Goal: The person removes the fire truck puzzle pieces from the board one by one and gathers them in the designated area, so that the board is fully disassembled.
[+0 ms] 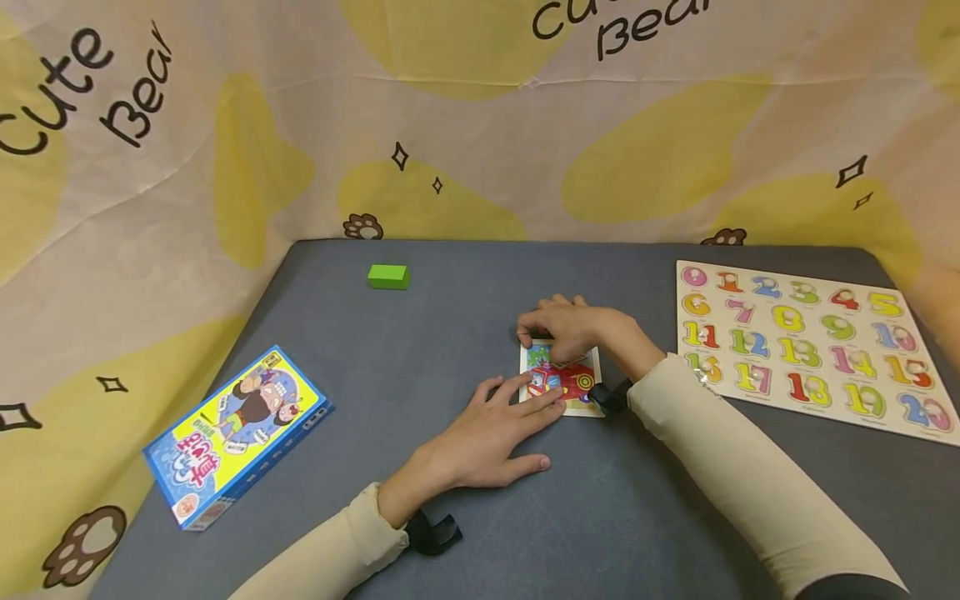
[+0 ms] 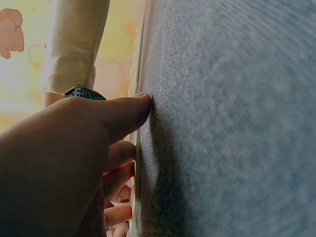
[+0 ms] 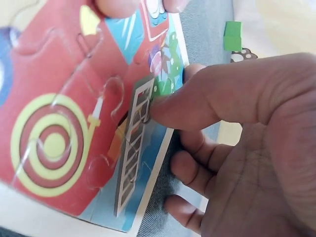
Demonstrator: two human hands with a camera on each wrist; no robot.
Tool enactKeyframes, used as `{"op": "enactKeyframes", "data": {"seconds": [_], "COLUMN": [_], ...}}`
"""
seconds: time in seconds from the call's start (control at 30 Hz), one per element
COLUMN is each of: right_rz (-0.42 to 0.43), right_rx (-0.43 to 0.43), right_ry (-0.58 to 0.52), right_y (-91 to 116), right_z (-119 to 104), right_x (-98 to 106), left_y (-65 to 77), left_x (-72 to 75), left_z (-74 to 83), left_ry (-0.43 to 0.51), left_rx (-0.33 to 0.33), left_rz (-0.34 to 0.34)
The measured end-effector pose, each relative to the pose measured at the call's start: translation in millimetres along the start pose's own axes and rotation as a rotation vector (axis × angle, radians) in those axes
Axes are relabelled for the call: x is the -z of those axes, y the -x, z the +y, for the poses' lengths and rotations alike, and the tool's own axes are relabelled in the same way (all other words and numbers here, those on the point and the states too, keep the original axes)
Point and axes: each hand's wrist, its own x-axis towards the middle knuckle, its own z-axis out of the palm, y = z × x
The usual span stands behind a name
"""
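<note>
A small jigsaw puzzle [image 1: 579, 383] with a red fire truck picture and a white border lies flat on the grey table [image 1: 600, 517]. My left hand [image 1: 487, 437] reaches in from the near left, its straight fingertips resting on the puzzle's left part and its thumb spread out on the tabletop. At the far edge is my right hand [image 1: 570, 327]. In the right wrist view its thumb [image 3: 182, 106] presses beside the printed ladder [image 3: 133, 148], while the other fingers curl down past the border. Contact between those fingers and the puzzle's edge is partly hidden.
A green block [image 1: 388, 277] stands toward the back left. On the left lies a blue and yellow box [image 1: 236, 437] with cartoon figures. A number puzzle board [image 1: 813, 346] is at the right, near the right sleeve. A patterned cloth [image 1: 480, 125] hangs behind the table.
</note>
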Motion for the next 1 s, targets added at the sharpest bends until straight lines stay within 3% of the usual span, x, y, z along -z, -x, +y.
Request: {"op": "enactKeyframes", "data": {"seconds": [0.27, 0.67, 1.0], "right_rz": [0.033, 0.203, 0.243], "right_rx": [0.038, 0.158, 0.194], "right_ry": [-0.074, -0.186, -0.246], "right_y": [0.2, 7.7, 11.3], "right_z": [10.1, 28.8, 32.3], "right_x": [-3.7, -20.5, -23.7], "left_y": [-0.6, -0.4, 0.3], "left_x": [-0.8, 0.7, 1.2], "left_z": [0.6, 1.7, 0.5], "left_ry": [-0.011, 0.008, 0.008], "left_rx": [0.0, 0.005, 0.005], "left_rz": [0.004, -0.006, -0.007]}}
